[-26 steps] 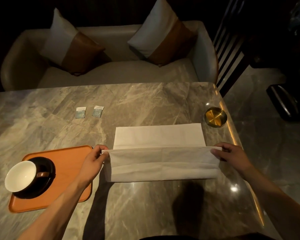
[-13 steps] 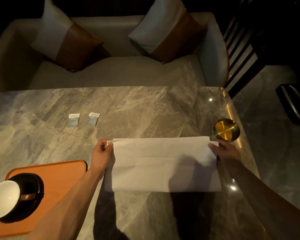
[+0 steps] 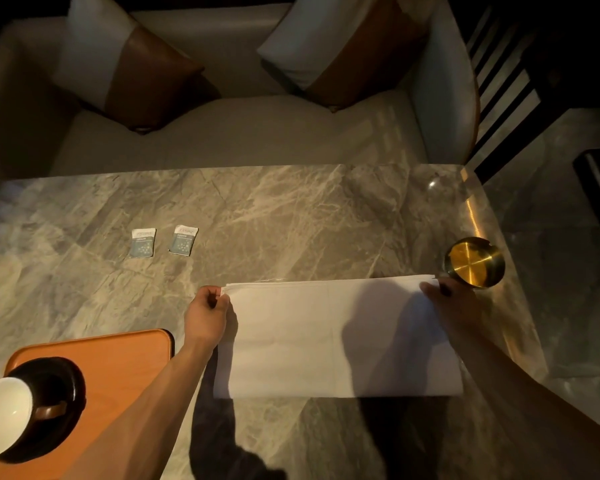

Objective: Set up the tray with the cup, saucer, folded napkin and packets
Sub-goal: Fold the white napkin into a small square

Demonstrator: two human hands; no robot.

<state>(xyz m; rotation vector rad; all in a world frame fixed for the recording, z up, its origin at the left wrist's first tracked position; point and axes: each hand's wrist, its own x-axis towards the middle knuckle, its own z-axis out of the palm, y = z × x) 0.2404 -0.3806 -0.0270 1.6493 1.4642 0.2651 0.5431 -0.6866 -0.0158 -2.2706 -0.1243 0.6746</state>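
A white napkin point(image 3: 312, 337) lies folded in half on the marble table point(image 3: 291, 220). My left hand point(image 3: 207, 315) pinches its far left corner and my right hand point(image 3: 452, 306) pinches its far right corner. An orange tray point(image 3: 125, 355) sits at the near left, carrying a black saucer point(image 3: 58, 379) with a white-lined cup point(image 3: 2, 415) on it. Two small blue-and-white packets point(image 3: 142, 242) point(image 3: 183, 239) lie side by side on the table beyond the tray.
A round brass dish point(image 3: 473, 263) stands just beyond my right hand near the table's right edge. A pale sofa point(image 3: 239, 133) with two white-and-brown cushions runs along the far side of the table.
Both hands carried the napkin's near edge away from me and laid it onto the far edge, so the napkin now lies folded in half.
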